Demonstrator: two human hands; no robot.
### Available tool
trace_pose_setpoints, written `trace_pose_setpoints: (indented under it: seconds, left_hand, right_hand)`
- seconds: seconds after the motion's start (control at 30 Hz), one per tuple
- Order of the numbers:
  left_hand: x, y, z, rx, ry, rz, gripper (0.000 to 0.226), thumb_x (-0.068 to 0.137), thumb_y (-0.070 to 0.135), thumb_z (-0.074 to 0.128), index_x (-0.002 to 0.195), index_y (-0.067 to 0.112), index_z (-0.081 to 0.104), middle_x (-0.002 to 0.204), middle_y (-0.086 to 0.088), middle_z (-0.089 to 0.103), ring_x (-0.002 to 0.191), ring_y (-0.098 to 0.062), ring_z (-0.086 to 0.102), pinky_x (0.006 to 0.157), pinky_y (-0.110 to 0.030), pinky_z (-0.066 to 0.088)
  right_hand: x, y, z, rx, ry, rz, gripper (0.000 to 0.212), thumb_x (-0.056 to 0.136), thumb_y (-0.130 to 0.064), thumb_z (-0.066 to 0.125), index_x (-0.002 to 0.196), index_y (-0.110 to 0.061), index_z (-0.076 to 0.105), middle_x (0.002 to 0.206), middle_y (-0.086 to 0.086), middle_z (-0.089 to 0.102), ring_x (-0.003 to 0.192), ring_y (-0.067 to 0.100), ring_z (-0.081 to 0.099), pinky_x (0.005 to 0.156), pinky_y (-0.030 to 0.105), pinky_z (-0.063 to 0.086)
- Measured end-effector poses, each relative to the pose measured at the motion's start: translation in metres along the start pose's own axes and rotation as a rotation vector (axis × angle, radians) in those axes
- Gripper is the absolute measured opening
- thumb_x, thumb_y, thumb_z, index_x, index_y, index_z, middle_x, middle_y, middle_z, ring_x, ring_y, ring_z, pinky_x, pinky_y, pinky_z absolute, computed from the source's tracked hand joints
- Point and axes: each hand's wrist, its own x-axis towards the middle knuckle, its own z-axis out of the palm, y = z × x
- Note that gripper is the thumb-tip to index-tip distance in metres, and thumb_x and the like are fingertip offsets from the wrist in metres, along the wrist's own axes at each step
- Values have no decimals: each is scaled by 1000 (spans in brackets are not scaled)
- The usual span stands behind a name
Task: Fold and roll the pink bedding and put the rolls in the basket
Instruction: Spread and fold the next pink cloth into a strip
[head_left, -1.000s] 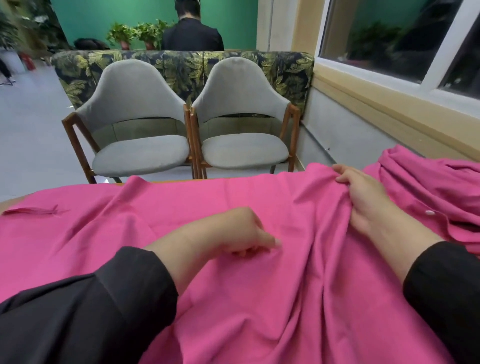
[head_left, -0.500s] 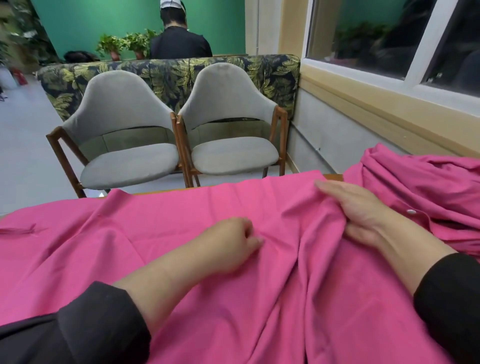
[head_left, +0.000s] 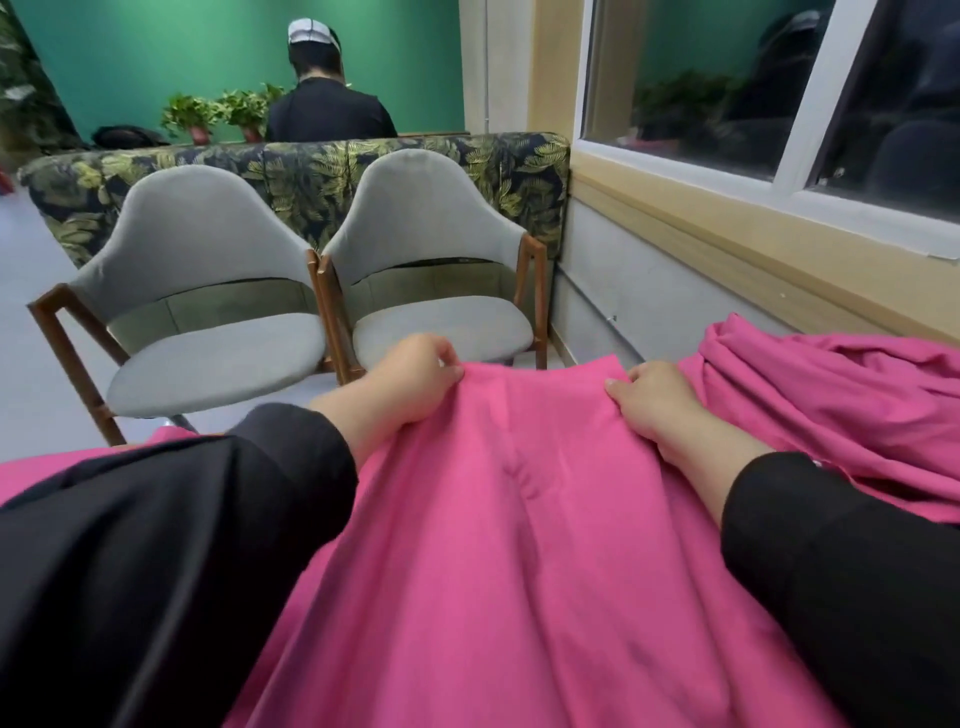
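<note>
Green wall (head_left: 208, 57) across the top left, two grey chairs (head_left: 208, 291) mid-frame backed by a leafy-print sofa (head_left: 311, 176), big window (head_left: 779, 88) upper right, pale floor (head_left: 21, 338) far left.

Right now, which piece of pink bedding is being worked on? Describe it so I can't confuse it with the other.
Start at the two grey chairs; directly in front lies the flat pink sheet. The left hand and right hand pinch its far edge. Unlike the crumpled pink heap under the window, it is smooth and held.
</note>
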Motion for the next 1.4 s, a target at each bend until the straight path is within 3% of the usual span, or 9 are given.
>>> trace_pose_setpoints:
  seconds: [0.17, 0.33, 0.53, 0.67, 0.77, 0.97, 1.07, 1.2, 1.4]
  left_hand:
    - [0, -29, 35, 44, -32, -26, 15, 96, 35, 61, 92, 22, 66, 96, -3, 67, 96, -25, 62, 76, -31, 43]
    - [18, -32, 32, 66, -130, -14, 22, 98, 42, 59, 89, 22, 60, 91, 1, 59, 87, -20, 53, 72, -29, 38]
    - [38, -25, 30, 144, -247, -47, 30, 100, 46, 55, 101, 17, 63, 101, -5, 65, 89, -22, 56, 69, -30, 38]
    - [40, -29, 30, 137, -248, -60, 35, 95, 50, 59, 97, 16, 66, 87, 1, 61, 84, -20, 55, 55, -27, 32]
    - [37, -29, 31, 110, -231, -70, 41, 92, 52, 63, 102, 12, 68, 97, -4, 66, 85, -20, 56, 55, -26, 34]
    - [17, -33, 8, 8, -240, -91, 34, 87, 54, 69, 99, 22, 68, 89, 3, 66, 80, -16, 61, 61, -27, 43]
    - [-6, -48, -6, -24, -209, -58, 31, 88, 54, 68, 98, 24, 69, 89, 4, 66, 83, -16, 63, 67, -27, 47]
    - [-40, -81, -23, -18, -149, 8, 23, 93, 46, 64, 100, 24, 68, 90, 5, 67, 70, -9, 58, 59, -25, 42]
    - [-100, -141, -67, 117, -189, 30, 20, 97, 46, 57, 100, 29, 68, 82, 15, 69, 77, -2, 60, 76, -27, 46]
  right_hand:
    - [27, 6, 6, -208, 25, 60, 35, 97, -30, 60, 67, -15, 49, 78, 11, 56, 76, 29, 52, 54, 31, 29]
    - [36, 2, 6, -314, 9, 125, 32, 97, -31, 62, 103, 0, 66, 108, 21, 68, 92, 35, 62, 67, 29, 38]
    - [39, -2, 4, -426, -36, 142, 37, 100, -31, 59, 114, 4, 64, 118, 22, 67, 110, 37, 63, 75, 33, 44]
    - [41, 2, 8, -414, -5, 113, 24, 93, -26, 66, 96, -2, 63, 102, 20, 70, 93, 35, 65, 66, 30, 38]
    - [37, 4, 10, -418, 87, -26, 19, 89, -16, 66, 102, -5, 56, 97, 18, 64, 96, 36, 63, 67, 32, 39]
    - [15, -23, 13, -854, 96, -393, 17, 94, -17, 52, 104, -21, 65, 107, 5, 55, 107, 31, 52, 80, 38, 37]
    - [-14, -57, 27, -615, -116, -608, 15, 97, -34, 54, 99, -26, 67, 100, -3, 59, 100, 21, 58, 83, 36, 44]
    - [-79, -109, 60, -437, -472, -809, 16, 98, -37, 57, 105, -28, 68, 101, -9, 65, 93, 11, 59, 81, 29, 44]
    - [-127, -149, 105, -399, -442, -874, 25, 100, -44, 51, 116, -30, 63, 112, -7, 64, 106, 14, 58, 92, 32, 45]
